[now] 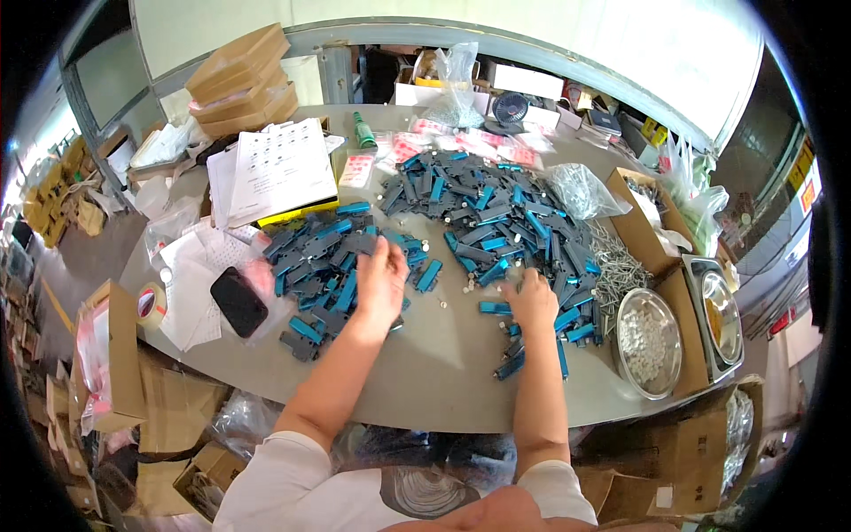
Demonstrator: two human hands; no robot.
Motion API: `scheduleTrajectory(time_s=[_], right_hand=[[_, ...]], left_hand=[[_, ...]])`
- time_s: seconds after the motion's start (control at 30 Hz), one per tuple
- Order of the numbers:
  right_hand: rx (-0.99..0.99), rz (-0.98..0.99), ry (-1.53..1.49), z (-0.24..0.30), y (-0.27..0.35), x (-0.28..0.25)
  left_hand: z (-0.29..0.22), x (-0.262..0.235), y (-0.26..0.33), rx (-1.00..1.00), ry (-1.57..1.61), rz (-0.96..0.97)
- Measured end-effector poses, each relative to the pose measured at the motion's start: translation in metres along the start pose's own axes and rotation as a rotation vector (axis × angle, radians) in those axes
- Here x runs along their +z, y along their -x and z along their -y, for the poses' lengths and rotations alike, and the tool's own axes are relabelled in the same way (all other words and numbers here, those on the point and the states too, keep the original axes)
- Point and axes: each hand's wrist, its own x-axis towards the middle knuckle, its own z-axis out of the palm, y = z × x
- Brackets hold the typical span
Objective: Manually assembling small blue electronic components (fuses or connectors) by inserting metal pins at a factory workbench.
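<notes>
Seen from above, a person's two bare forearms reach up from the lower edge over a grey rounded surface (443, 372). The left hand (381, 279) lies palm down, fingers spread loosely and open, resting on the right edge of a smaller heap of blue and grey metal parts (324, 266); parts lie under and just beside its fingertips. The right hand (532, 300) is curled, knuckles up, its fingers bent down onto the near edge of a larger heap of the same parts (492, 213); whether they grip one cannot be told. A blue part (495, 308) lies just left of this hand. Small white discs (448, 282) are scattered between the hands. Right of the larger heap sit a round metal bowl (651, 341) of white pieces and loose screws (612, 266).
</notes>
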Motion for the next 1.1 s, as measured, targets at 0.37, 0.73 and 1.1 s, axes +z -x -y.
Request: scheduleTrajectory(time_s=[0.37,0.73,1.1], right_hand=[[-0.068,-0.070,-0.287,0.005,-0.005,-0.005],[-0.358,-0.209,-0.034,0.009,-0.071,0.027],[-0.300,-0.043,0.375,-0.010,-0.085,0.030]], left_hand=[[0.038,0.017,0.041,-0.520,-0.572,0.299],[0.041,0.019,0.045,-0.738,-0.287,0.197],[0.036,0.020,0.045,-0.735,-0.350,0.174]])
